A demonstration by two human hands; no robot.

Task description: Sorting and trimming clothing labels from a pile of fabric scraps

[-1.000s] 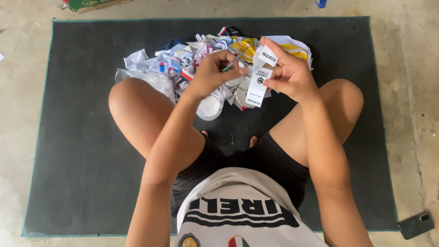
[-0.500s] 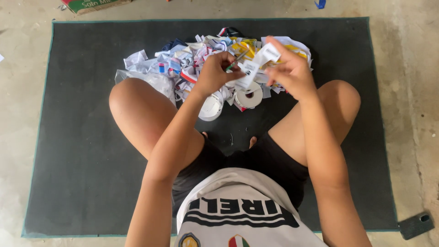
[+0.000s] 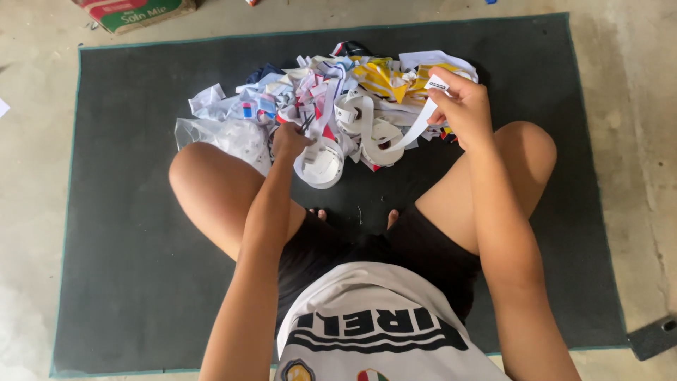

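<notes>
I sit cross-legged on a dark mat (image 3: 127, 233) with a heap of cut paper scraps and strips (image 3: 331, 92) in front of me. My right hand (image 3: 462, 106) is raised at the right of the heap, pinching the end of a long white paper strip (image 3: 416, 127) that hangs down to the pile. My left hand (image 3: 290, 140) is lowered onto the near edge of the heap and holds small scissors (image 3: 307, 124), mostly hidden by the fingers. Just right of that hand lies a white paper ring (image 3: 321, 166).
A clear plastic bag (image 3: 218, 134) lies at the pile's left edge, by my left knee. A cardboard box (image 3: 137, 13) stands on the concrete floor beyond the mat's top left corner. A dark object (image 3: 652, 337) lies off the mat at lower right.
My hands, together above the heap a second ago, have parted. The right hand pulled the white strip up and to the right. The left hand dropped with the scissors onto the pile.
</notes>
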